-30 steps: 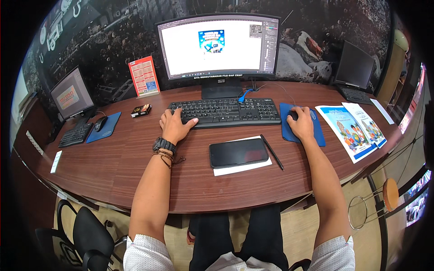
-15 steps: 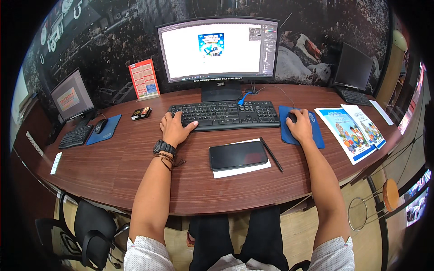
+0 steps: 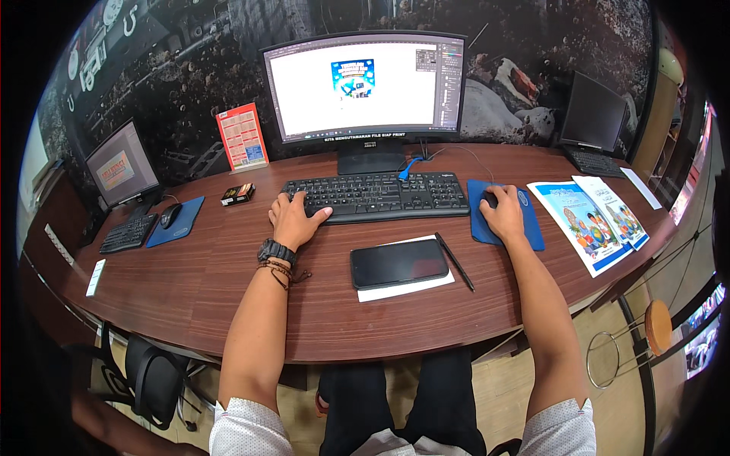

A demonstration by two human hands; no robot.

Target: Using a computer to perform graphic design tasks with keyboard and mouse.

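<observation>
The left grip [image 3: 295, 223], fingers spread apart, rests on the left end of the black computer keyboard [image 3: 372, 195], which extends to its right. The right grip [image 3: 503, 217] is curled around the black computer mouse [image 3: 491, 199], directly under it on a blue mouse pad [image 3: 531, 226]. Between both grips, nearer the body, a smartphone [image 3: 399, 264] lies on white paper [image 3: 376, 296] on the surface [image 3: 334, 328].

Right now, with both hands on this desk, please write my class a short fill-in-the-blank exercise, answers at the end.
1. The left hand rests at the ____ end of the keyboard.
2. The right hand holds the computer ____.
3. The pad beneath that hand is coloured ____.
4. The pen lies just to the ____ of the phone.

Missing words: left; mouse; blue; right.
</observation>
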